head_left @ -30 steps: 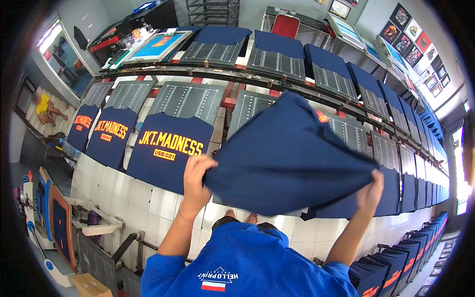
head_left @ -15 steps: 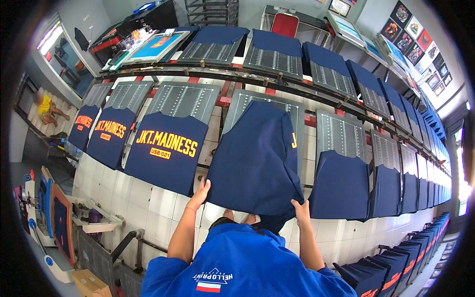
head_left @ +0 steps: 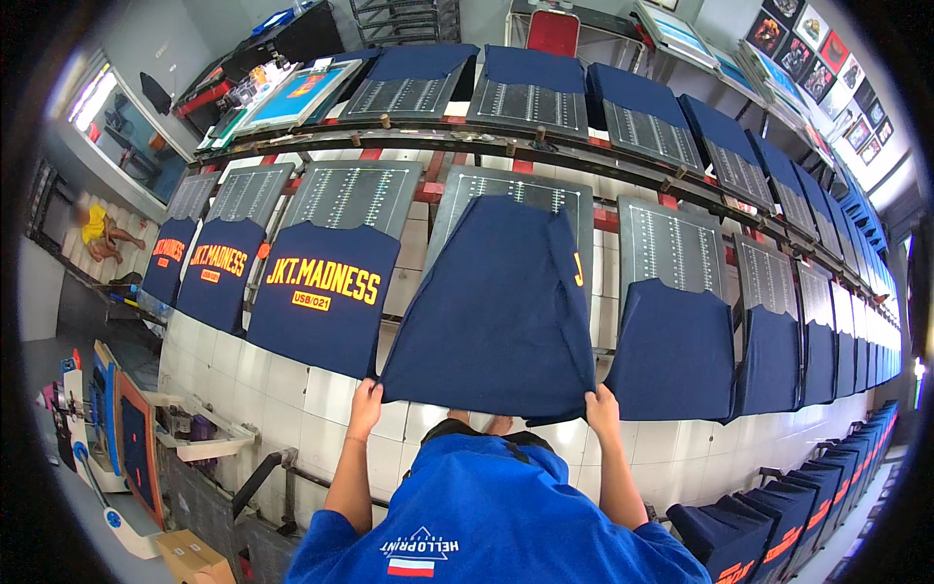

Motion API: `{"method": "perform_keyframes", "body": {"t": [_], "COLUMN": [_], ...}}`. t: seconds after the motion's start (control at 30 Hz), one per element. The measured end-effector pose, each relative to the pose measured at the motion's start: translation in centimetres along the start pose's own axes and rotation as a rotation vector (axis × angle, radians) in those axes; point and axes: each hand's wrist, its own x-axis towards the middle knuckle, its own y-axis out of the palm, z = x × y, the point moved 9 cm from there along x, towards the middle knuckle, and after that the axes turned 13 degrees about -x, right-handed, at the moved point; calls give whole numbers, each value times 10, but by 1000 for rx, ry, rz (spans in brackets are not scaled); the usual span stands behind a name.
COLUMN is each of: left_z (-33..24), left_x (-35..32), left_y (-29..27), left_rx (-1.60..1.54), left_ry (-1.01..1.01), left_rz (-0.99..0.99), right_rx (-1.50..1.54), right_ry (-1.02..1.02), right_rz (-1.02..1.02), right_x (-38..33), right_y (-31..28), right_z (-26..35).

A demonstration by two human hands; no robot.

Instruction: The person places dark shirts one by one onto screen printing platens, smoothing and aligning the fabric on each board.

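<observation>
A dark blue shirt lay over a grey board in the near row, its lower edge stretched toward a person. The left hand pinched one bottom corner and the right hand pinched the other, while a lettered shirt lay to the left and a plain shirt to the right.

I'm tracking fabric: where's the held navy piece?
Head view, centre: the navy piece overlaps a gray board, lower corners in the left hand and right hand.
</observation>
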Motion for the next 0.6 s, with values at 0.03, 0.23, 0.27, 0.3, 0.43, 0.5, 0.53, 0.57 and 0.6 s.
{"method": "perform_keyframes", "body": {"t": [0.03, 0.23, 0.27, 0.3, 0.43, 0.5, 0.53, 0.57, 0.6], "left_z": [22, -35, -59, -73, -94, -108, -115, -118, -116], "left_x": [-6, 13, 23, 38, 81, 81, 80, 75, 69], "left_y": [-11, 42, 44, 50, 76, 76, 75, 66, 55], "left_rx": [117, -213, -41, 38, 403, 437, 451, 362, 195], "left_ry": [-25, 69, 154, 228, 260, 367, 421, 447, 345], "left_rz": [26, -53, -157, -185, -114, -128, -137, -161, -154], "right_rx": [-9, 31, -47, -156, -292, -240, -127, -13, 145], "right_ry": [-19, -132, -224, -305, -307, -243, -176, -109, 14], "right_rz": [34, -213, -292, -363, -398, -409, -403, -398, -391], "right_x": [2, 1, 0, 1, 25, 38, 45, 50, 49], "right_y": [3, -8, -17, -21, -23, -21, -21, -21, -24], "right_z": [-4, 30, 54, 73, 102, 91, 80, 67, 50]}}
